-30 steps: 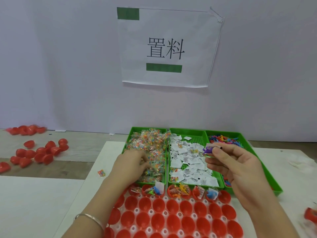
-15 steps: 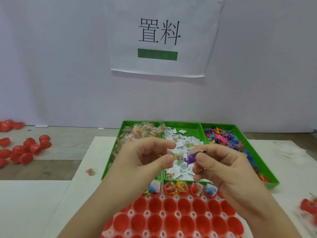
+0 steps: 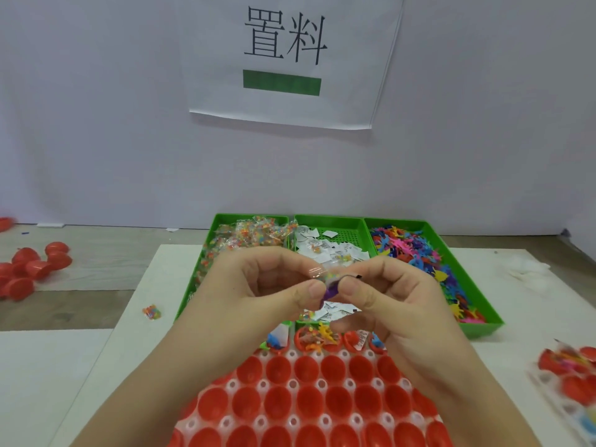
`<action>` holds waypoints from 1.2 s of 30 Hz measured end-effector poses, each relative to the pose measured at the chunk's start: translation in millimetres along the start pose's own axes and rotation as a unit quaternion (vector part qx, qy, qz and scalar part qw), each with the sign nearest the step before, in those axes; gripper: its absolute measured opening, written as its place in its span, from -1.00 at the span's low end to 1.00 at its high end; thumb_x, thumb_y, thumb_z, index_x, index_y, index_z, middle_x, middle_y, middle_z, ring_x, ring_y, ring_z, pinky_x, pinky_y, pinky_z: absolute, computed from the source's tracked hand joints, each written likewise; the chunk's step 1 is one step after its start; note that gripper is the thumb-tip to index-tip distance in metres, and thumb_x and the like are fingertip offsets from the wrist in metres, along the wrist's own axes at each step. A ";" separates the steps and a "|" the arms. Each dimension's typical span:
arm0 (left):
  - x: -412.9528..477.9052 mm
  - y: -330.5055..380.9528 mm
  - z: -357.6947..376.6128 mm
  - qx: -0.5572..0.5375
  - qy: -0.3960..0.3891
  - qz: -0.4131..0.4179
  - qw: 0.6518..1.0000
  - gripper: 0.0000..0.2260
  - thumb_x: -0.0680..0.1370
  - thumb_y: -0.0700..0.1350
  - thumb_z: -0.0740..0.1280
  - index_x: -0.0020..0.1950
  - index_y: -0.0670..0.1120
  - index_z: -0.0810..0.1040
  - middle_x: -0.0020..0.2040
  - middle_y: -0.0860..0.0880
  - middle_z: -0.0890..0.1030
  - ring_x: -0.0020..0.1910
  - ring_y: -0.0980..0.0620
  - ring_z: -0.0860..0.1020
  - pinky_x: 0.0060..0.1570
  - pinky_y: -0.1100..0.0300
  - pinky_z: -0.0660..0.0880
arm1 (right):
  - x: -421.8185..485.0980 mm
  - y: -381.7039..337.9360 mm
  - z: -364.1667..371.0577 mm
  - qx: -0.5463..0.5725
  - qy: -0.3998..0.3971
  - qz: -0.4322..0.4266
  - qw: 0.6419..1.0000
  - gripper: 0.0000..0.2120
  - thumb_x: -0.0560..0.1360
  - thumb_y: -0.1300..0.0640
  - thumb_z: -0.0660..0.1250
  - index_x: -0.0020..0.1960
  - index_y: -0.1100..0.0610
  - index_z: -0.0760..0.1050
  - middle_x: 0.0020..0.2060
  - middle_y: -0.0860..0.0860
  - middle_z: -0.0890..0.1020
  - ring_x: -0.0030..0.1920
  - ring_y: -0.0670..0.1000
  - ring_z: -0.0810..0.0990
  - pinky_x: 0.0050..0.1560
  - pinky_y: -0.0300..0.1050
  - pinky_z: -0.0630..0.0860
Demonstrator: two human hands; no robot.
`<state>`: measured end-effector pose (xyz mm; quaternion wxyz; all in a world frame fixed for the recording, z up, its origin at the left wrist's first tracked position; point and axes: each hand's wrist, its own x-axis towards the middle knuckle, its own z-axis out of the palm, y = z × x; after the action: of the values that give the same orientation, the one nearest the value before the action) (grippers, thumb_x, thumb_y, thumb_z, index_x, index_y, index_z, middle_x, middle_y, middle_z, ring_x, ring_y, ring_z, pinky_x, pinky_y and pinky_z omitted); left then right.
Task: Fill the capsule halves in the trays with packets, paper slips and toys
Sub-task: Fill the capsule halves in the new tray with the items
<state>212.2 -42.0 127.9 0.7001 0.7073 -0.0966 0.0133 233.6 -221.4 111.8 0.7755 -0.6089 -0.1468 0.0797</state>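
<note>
My left hand (image 3: 258, 285) and my right hand (image 3: 387, 298) meet above the near edge of the green bins. Between their fingertips they pinch a clear bead packet (image 3: 329, 275), a purple toy (image 3: 330, 290) and a paper slip whose dark corner (image 3: 357, 277) shows. Below them lies a white tray (image 3: 292, 383) of red capsule halves (image 3: 308, 369). Its far row holds filled halves (image 3: 317, 341); the nearer rows are bare. Three green bins hold bead packets (image 3: 248, 233), paper slips (image 3: 325, 246) and coloured toys (image 3: 416, 250).
Loose red capsule halves (image 3: 30, 269) lie on the wooden floor at left. One stray bead packet (image 3: 151, 312) sits on the white board left of the bins. A second tray with filled capsules (image 3: 571, 379) is blurred at the right edge. A paper sign (image 3: 287, 56) hangs on the wall.
My left hand left the packet bin with a packet and came up to my right hand. Both hands now pinch packet, toy and slip together, closer than half a second ago.
</note>
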 end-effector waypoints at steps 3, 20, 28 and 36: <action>-0.1 -2.0 -0.3 0.014 -0.010 -0.012 1.000 -0.85 0.31 -0.08 0.47 -0.16 -0.06 0.70 -0.26 -0.06 0.71 -0.34 0.15 0.65 -0.32 0.37 0.53 | -0.2 0.6 -0.2 -0.004 0.010 -0.001 1.000 -0.82 0.20 0.11 0.51 -0.20 0.09 0.67 -0.22 0.16 0.71 -0.20 0.11 0.72 -0.40 -0.18 0.59; -30.5 -12.9 -64.0 0.166 0.165 0.074 0.969 -0.79 0.43 0.12 0.38 0.03 0.15 0.67 -0.03 0.14 0.70 -0.06 0.19 0.65 -0.07 0.23 0.58 | -29.2 -14.6 -97.7 -0.202 0.178 -0.059 0.961 -0.72 0.19 -0.08 0.53 -0.18 0.05 0.71 -0.30 0.06 0.71 -0.36 -0.08 0.62 -0.34 -0.28 0.55; -27.6 -86.9 -125.7 0.081 0.331 -0.028 0.940 -0.83 0.60 -0.12 0.23 0.02 0.04 0.61 0.03 0.09 0.64 -0.21 0.25 0.62 -0.10 0.21 0.49 | -18.2 18.2 -119.2 -0.285 0.144 0.079 0.944 -0.84 0.33 0.16 0.52 -0.16 0.25 0.66 -0.34 0.10 0.70 -0.37 -0.04 0.63 -0.37 -0.24 0.56; -49.6 -138.6 -89.1 0.206 0.382 0.004 0.901 -0.80 0.43 0.18 0.34 0.03 0.23 0.59 -0.07 0.24 0.61 -0.17 0.27 0.56 -0.16 0.07 0.54 | -6.5 36.7 -109.2 -0.362 0.134 0.098 0.917 -0.88 0.38 0.27 0.52 -0.09 0.24 0.64 -0.28 0.11 0.71 -0.30 0.05 0.67 -0.27 -0.11 0.63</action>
<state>195.4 52.5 -14.9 0.5215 0.7763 0.1805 0.3047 264.9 -314.9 51.9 0.5023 -0.8646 0.0002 0.0140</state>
